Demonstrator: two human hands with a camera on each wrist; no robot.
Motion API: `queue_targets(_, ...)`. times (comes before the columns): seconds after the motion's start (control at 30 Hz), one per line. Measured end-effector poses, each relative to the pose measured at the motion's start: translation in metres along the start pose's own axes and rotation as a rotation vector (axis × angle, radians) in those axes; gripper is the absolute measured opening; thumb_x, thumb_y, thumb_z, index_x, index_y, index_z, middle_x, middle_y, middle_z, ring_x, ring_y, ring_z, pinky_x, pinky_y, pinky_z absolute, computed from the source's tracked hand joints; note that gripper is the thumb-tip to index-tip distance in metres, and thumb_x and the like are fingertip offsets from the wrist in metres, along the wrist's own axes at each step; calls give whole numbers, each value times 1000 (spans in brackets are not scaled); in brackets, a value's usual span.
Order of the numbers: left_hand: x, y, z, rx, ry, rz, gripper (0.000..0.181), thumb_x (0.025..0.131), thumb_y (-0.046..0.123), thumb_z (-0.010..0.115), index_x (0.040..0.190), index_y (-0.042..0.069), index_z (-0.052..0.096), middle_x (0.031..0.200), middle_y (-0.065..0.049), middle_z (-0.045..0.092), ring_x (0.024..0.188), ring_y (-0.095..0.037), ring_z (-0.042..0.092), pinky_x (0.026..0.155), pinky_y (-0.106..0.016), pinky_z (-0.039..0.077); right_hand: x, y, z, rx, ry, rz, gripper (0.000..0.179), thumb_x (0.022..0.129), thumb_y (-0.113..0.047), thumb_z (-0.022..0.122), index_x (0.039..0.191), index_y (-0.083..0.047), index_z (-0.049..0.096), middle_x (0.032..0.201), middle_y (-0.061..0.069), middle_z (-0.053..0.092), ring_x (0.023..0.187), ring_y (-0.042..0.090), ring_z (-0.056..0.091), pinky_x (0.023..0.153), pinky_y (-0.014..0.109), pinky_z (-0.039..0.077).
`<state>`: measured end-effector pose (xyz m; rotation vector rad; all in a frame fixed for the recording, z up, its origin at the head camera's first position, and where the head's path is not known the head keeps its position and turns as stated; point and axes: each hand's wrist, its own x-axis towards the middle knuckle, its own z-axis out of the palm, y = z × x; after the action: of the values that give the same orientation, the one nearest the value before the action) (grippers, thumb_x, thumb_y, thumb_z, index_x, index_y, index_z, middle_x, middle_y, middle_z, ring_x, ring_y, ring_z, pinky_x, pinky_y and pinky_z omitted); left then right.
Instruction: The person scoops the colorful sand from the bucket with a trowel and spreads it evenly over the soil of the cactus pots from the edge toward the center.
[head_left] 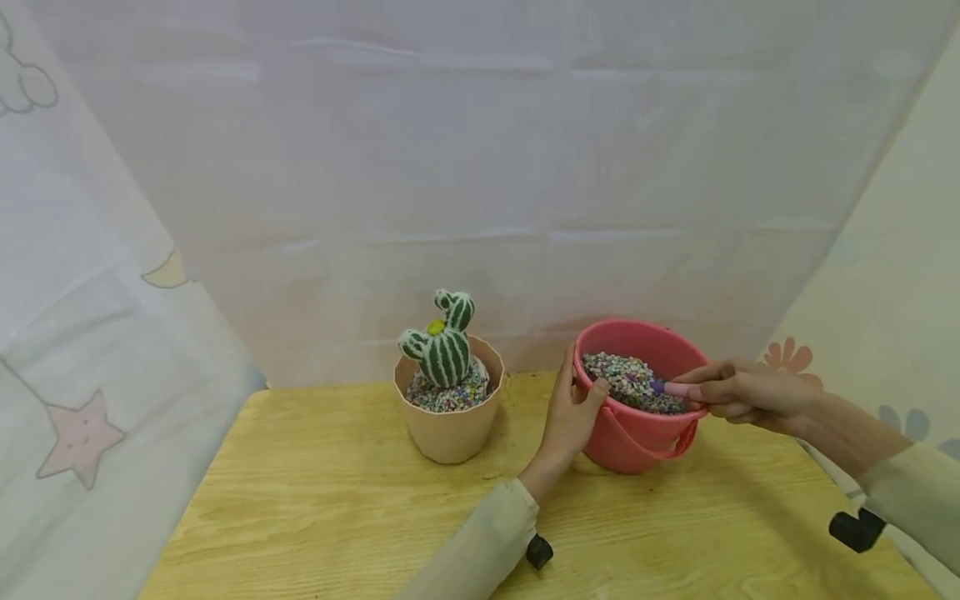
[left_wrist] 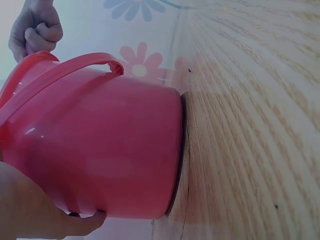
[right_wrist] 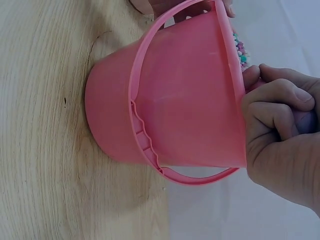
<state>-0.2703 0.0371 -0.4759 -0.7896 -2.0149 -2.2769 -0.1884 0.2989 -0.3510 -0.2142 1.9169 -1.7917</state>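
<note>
A pink bucket (head_left: pixel 626 446) stands on the wooden table with small multicoloured pebbles (head_left: pixel 618 375) in it. My left hand (head_left: pixel 567 419) grips its left side, thumb over the rim and fingers around the outside wall. In my right hand (head_left: pixel 757 395), at the right rim, is the pink handle of a tool (head_left: pixel 678 389) with a purple neck. The tool's far end is hidden in the pebbles. From the right wrist view, the curled fingers of that hand (right_wrist: pixel 280 112) wrap the handle, close against the bucket's rim. The bucket's carrying handle (left_wrist: pixel 65 75) hangs down its near side.
Left of the bucket, a pale peach pot (head_left: pixel 450 433) holds similar pebbles and a knitted-looking green and white cactus (head_left: pixel 445 360) with a yellow flower. The wooden table (head_left: pixel 322 500) ends at a white cloth (head_left: pixel 450 167) behind; printed cloth hangs on both sides.
</note>
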Motion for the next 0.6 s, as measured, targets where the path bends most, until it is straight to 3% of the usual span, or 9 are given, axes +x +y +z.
queue_targets(0.13, -2, 2, -2, 45, 20, -15, 75, 99, 41, 65, 159, 48, 21, 159, 10, 30, 135, -15, 46, 102, -42, 47, -1, 1, 3, 6, -3, -43, 48, 109, -4, 43, 147, 22, 31, 134, 13, 64, 52, 14, 16, 51, 24, 19)
queue_targets(0.27, -3, 9, -7, 131, 20, 18, 73, 99, 44, 64, 160, 45, 23, 160, 7, 30, 137, -15, 42, 105, -44, 43, -2, -1, 6, 22, -11, -53, 47, 109, -3, 41, 147, 22, 31, 132, 13, 65, 52, 14, 16, 51, 24, 20)
queue_targets(0.43, -5, 21, -16, 269, -3, 48, 72, 100, 43, 63, 162, 34, 29, 161, 4, 30, 143, -19, 34, 110, -51, 33, -5, -5, 8, 40, -22, -46, 45, 110, -4, 39, 148, 20, 33, 131, 14, 65, 53, 14, 16, 52, 25, 20)
queue_targets(0.6, -8, 30, -25, 352, -9, 65, 67, 100, 34, 64, 160, 22, 36, 160, 0, 34, 141, -23, 39, 110, -50, 36, -7, -10, 9, 16, -25, -41, 45, 110, -4, 40, 149, 18, 33, 130, 14, 66, 52, 14, 15, 51, 26, 19)
